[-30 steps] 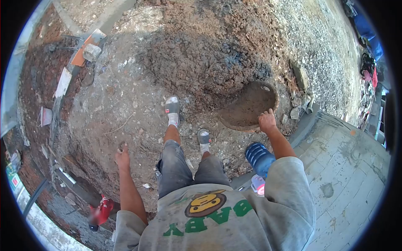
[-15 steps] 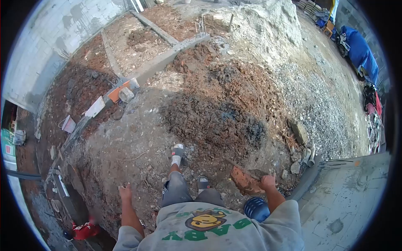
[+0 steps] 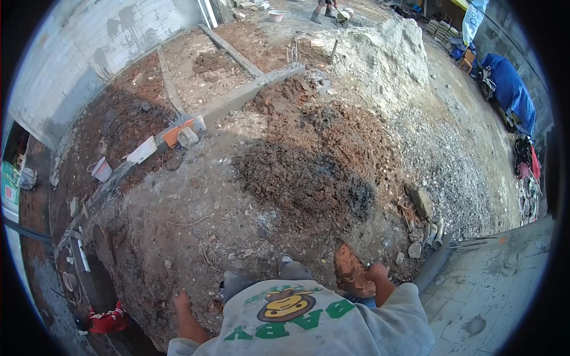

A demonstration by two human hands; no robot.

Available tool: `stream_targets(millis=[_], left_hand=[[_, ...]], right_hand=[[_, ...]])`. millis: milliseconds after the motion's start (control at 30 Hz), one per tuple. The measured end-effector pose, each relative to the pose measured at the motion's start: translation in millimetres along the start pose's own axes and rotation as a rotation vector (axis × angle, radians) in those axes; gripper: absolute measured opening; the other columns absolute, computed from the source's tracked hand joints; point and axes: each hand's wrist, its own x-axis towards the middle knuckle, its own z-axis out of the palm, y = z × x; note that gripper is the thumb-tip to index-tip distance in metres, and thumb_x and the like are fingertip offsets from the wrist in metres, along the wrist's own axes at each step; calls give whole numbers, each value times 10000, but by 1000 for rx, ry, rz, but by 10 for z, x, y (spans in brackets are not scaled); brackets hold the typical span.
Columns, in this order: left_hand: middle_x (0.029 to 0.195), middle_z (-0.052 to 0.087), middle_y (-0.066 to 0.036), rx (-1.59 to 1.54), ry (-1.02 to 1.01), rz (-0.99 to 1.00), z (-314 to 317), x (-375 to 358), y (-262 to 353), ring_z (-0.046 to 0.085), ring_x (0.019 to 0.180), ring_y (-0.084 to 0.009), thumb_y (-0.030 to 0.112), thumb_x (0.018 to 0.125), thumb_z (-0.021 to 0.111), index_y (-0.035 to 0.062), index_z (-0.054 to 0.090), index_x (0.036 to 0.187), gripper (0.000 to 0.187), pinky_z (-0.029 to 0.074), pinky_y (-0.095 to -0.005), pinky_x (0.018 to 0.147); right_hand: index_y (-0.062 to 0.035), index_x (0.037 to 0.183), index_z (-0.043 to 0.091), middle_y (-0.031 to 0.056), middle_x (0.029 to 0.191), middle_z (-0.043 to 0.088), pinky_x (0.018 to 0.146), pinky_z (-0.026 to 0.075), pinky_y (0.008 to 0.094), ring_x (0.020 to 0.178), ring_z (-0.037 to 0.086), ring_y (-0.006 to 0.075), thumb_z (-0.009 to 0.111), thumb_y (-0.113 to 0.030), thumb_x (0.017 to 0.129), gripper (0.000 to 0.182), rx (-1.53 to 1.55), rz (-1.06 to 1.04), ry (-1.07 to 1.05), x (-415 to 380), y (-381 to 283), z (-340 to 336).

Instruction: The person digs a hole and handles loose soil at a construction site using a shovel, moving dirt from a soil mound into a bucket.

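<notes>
My right hand (image 3: 376, 273) is closed on the edge of a flat, mud-smeared orange piece (image 3: 352, 268), which hangs tilted at my right side. Its exact kind is hard to make out. My left hand (image 3: 181, 301) hangs low on the other side above the dirt, fingers curled, with nothing visible in it. Ahead of my feet lies a heap of dark reddish-brown soil (image 3: 309, 172). A blue object (image 3: 366, 302) shows only as a sliver beneath the orange piece.
Gravel (image 3: 454, 172) and a pale sand mound (image 3: 386, 53) lie to the right. A concrete beam (image 3: 237, 98) crosses at left, near a bucket (image 3: 101, 170). A person in red (image 3: 108, 320) is in a trench at lower left. Another person's legs (image 3: 323, 10) show far ahead.
The view has tipped up, bringing a far worker's legs into sight. The orange piece has turned more upright in my right hand. My left hand sits lower in view; my feet are mostly hidden.
</notes>
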Motion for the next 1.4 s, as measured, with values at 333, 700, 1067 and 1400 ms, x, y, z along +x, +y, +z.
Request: stream_targets(millis=[333, 700, 1067, 1400], left_hand=[[966, 554, -241, -435, 220, -173, -337, -175, -851, 515, 953, -364, 335, 708, 577, -65, 524, 990, 492, 400, -380, 797], [1063, 496, -264, -607, 140, -810, 387, -818, -4224, 485, 1013, -336, 321, 700, 579, -103, 486, 1035, 549, 379, -373, 841], [1019, 536, -237, -875, 469, -972, -94, -1041, -5462, 506, 984, -335, 318, 699, 590, -112, 491, 1024, 548, 376, -368, 825], [794, 534, -77, -1244, 548, -1454, 240, -1484, -5797, 545, 637, -210, 256, 774, 532, 33, 520, 919, 266, 425, -363, 482]], right_hand=[[20, 995, 531, 210, 1008, 546, 819, 414, 388, 979, 514, 315, 565, -348, 639, 514, -229, -186, 89, -390, -1159, -423], [28, 914, 566, 213, 934, 569, 757, 451, 400, 898, 557, 319, 545, -307, 639, 434, -537, -467, 394, -736, -3004, -302], [-1, 946, 577, 183, 987, 564, 800, 432, 382, 925, 549, 298, 569, -334, 667, 435, -862, -859, 429, -2485, -6141, 565], [-13, 836, 613, 190, 874, 591, 747, 451, 386, 853, 569, 314, 520, -248, 650, 314, -1074, -1433, 409, -4128, -9267, 2152]])
